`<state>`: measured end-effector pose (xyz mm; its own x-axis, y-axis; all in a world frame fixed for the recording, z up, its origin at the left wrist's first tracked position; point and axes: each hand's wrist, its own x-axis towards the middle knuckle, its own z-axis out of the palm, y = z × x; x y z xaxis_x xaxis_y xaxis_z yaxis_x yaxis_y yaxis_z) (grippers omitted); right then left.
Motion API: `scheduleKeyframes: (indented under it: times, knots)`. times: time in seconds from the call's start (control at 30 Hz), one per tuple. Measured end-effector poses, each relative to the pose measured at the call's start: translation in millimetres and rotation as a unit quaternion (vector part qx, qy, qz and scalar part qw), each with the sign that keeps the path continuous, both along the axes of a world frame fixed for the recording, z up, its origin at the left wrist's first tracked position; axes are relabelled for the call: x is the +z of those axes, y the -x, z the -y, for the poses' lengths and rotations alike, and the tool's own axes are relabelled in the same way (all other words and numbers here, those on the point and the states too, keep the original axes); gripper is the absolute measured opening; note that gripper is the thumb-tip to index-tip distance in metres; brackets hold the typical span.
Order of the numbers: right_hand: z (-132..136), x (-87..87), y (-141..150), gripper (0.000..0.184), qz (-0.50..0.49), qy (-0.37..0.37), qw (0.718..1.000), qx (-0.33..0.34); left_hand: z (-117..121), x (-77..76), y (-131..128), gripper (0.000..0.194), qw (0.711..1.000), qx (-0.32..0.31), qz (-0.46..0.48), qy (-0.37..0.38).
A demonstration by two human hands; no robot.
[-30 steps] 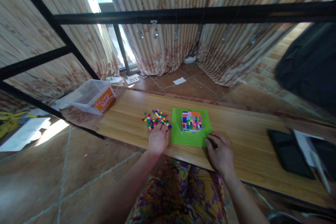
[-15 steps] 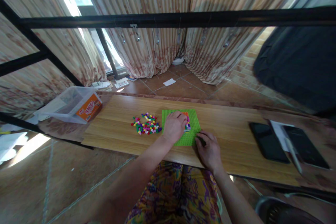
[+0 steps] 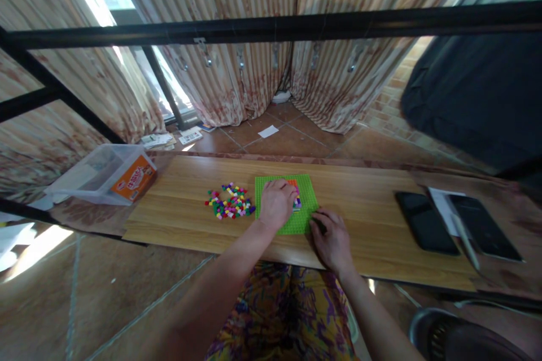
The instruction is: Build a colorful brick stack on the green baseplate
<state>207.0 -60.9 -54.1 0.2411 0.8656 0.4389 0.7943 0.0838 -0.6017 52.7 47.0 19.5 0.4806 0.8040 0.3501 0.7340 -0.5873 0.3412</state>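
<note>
A green studded baseplate (image 3: 307,220) lies on the wooden board, carrying a square block of multicoloured toy bricks (image 3: 297,203). Above that block is my left hand (image 3: 276,203), fingers bent down and closed at its top. It covers most of the block, and whatever its fingertips hold is hidden. With thumb and curled fingers, my right hand (image 3: 332,237) grips the baseplate's right edge near the front corner. Loose small bricks (image 3: 232,203) in many colours lie scattered just left of the baseplate.
A clear plastic tub (image 3: 101,175) with an orange label stands beyond the board's left end. On the right lie a black tablet (image 3: 425,223), white paper (image 3: 442,208) and another dark flat device (image 3: 486,228). A black metal bar (image 3: 254,29) crosses behind the board.
My left hand has gone from the loose bricks rightward onto the brick block and stayed there. My right hand keeps to the baseplate's edge. The whole view has shifted, moving things leftward.
</note>
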Motion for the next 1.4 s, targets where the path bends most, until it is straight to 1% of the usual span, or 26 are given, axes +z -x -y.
scheduleKeyframes:
  times: [0.27,0.4,0.47,0.67,0.77,0.97,1.1,1.2,1.27,1.33,1.4]
  knots:
    - [-0.1,0.6,0.8,0.027,-0.003,-0.003,1.0,-0.002,-2.1,-2.1,-2.7,0.018,1.0,-0.012,-0.013,-0.002]
    - [0.4,0.7,0.7,0.027,0.0,-0.001,1.0,-0.002,-2.3,-2.6,-3.7,0.013,1.0,0.003,0.002,0.003]
    - [0.5,0.4,0.6,0.028,0.003,-0.002,1.0,-0.003,-1.5,-3.6,-3.2,0.015,1.0,0.002,0.002,-0.004]
    - [0.9,0.1,0.0,0.028,0.01,-0.002,1.0,0.005,3.3,-9.5,0.2,0.026,0.998,-0.026,-0.024,-0.05]
    - [0.7,0.2,0.0,0.028,0.013,-0.001,1.0,0.005,6.2,-10.9,1.2,0.03,0.997,-0.027,-0.038,-0.066]
    - [0.5,-1.5,-0.3,0.028,0.03,0.0,1.0,0.006,7.6,-9.9,-0.1,0.025,0.996,-0.043,-0.051,-0.061]
    - [0.6,-2.8,-0.5,0.027,0.037,-0.003,0.999,0.007,7.4,-8.6,-0.2,0.026,0.996,-0.045,-0.048,-0.055]
    - [0.4,-3.6,-0.7,0.027,0.051,-0.006,0.999,0.01,10.0,-7.0,4.3,0.025,0.999,-0.032,-0.006,-0.041]
    - [0.2,-4.1,-1.0,0.027,0.061,-0.007,0.998,0.01,13.5,-6.3,12.3,0.028,0.999,-0.01,0.032,-0.038]
    - [0.1,-4.8,-1.4,0.028,0.068,-0.008,0.998,0.007,18.0,-6.9,25.9,0.031,0.997,0.023,0.066,-0.04]
    - [0.1,-5.9,-1.9,0.028,0.072,-0.01,0.997,0.006,23.1,-9.4,45.5,0.03,0.993,0.064,0.094,-0.038]
